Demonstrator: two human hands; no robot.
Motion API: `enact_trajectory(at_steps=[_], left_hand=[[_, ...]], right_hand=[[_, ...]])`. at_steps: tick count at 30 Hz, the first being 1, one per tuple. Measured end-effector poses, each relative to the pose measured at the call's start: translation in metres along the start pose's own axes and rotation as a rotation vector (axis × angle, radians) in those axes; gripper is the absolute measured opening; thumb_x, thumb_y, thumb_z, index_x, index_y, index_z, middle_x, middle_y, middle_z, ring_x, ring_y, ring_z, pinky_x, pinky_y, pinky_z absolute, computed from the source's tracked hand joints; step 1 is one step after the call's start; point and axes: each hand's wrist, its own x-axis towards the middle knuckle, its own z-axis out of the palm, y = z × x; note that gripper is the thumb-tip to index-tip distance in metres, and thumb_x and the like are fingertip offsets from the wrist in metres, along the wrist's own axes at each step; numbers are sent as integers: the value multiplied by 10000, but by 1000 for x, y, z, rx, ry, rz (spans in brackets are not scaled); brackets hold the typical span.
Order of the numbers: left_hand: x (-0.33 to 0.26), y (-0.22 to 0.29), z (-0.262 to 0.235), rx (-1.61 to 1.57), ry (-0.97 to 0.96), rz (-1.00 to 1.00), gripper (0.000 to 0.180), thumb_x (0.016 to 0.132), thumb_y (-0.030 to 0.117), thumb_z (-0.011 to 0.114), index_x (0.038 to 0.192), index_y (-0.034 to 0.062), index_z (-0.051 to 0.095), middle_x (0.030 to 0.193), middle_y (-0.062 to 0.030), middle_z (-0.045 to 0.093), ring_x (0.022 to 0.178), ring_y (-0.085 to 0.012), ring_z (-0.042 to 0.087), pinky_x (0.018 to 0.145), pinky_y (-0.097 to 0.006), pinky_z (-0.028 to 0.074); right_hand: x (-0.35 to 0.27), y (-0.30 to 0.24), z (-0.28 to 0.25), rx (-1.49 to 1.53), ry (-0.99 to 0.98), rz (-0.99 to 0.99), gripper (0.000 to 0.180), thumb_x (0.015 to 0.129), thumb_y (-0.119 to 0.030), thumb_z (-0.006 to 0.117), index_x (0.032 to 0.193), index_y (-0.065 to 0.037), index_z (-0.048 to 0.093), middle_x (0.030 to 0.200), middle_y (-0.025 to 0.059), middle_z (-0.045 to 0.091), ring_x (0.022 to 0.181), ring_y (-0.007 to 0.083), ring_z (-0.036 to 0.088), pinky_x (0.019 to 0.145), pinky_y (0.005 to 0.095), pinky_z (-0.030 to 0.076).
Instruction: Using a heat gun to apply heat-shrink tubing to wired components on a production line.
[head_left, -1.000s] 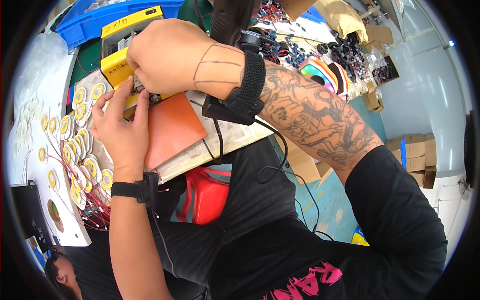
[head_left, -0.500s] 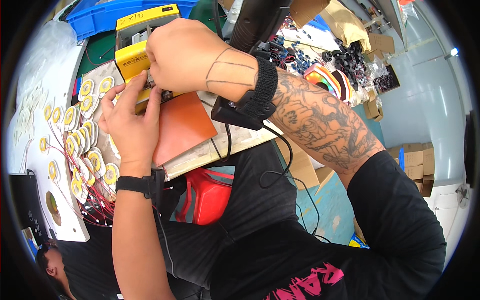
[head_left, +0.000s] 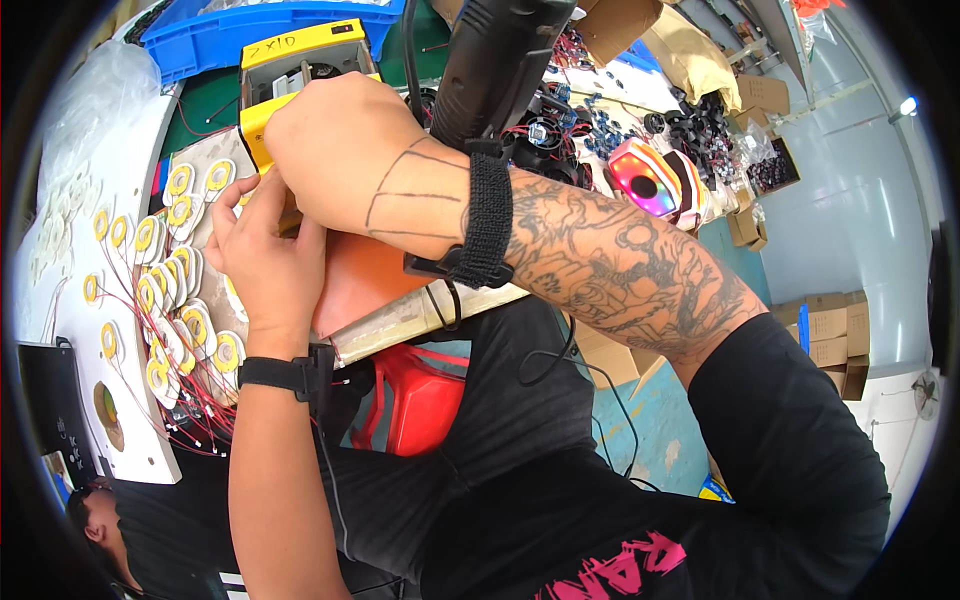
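Note:
A yellow box-shaped bench machine (head_left: pixel 258 125) stands at the table's far left, its open top showing a dark round part. Right up against its front, my left hand (head_left: pixel 268 265) has its index finger and thumb bent together. My right hand (head_left: pixel 340 150) arches over those fingertips with its fingers curled under, so whatever either hand pinches is hidden. An orange sheet (head_left: pixel 375 270) lies below my right wrist. Several round white-and-yellow discs (head_left: pixel 180 268) with thin red wires are spread to the left of my left hand.
A blue bin (head_left: pixel 205 45) sits behind the machine. A black handheld-shaped device (head_left: pixel 500 70) rises beside my right wrist. Loose small electronic parts (head_left: pixel 600 125) and a white gadget with coloured lights (head_left: pixel 645 180) lie to the right. A red stool (head_left: pixel 420 400) is under the table edge.
My right hand has moved left and slightly nearer, now covering my left fingertips and part of the orange sheet. More of the machine's open top shows. My left hand stays at the machine's front.

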Motion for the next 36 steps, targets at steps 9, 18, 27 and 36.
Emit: enact_trajectory(at_steps=[9, 18, 27, 36], left_hand=[[4, 12, -2, -12, 71, 16, 392, 849, 285, 854, 1229, 210, 792, 1148, 50, 792, 1194, -215, 606, 1019, -416, 348], [5, 13, -7, -44, 35, 5, 400, 886, 263, 834, 1274, 182, 779, 1188, 7, 773, 1218, -223, 595, 1032, -438, 342], [4, 14, -8, -48, 37, 8, 420, 864, 231, 839, 1276, 183, 775, 1179, 13, 776, 1207, -227, 606, 1030, -427, 341], [4, 13, -5, -62, 40, 5, 406, 843, 237, 845, 1242, 204, 774, 1183, 27, 794, 1224, -242, 592, 1035, -435, 325]], right_hand=[[1, 59, -1, 78, -24, -387, 118, 839, -172, 734, 902, -73, 748, 870, 108, 734, 848, 355, 735, 742, 460, 596], [-9, 51, 2, 223, 5, -53, 115, 846, -139, 683, 848, -48, 752, 829, 158, 728, 811, 388, 716, 725, 497, 579], [-6, 43, 5, 225, -37, -10, 147, 839, -157, 672, 827, -36, 756, 821, 183, 728, 818, 408, 713, 752, 506, 579], [-4, 21, -8, 122, -94, 32, 217, 751, -215, 779, 833, -14, 794, 799, 203, 745, 808, 377, 763, 730, 471, 612]])
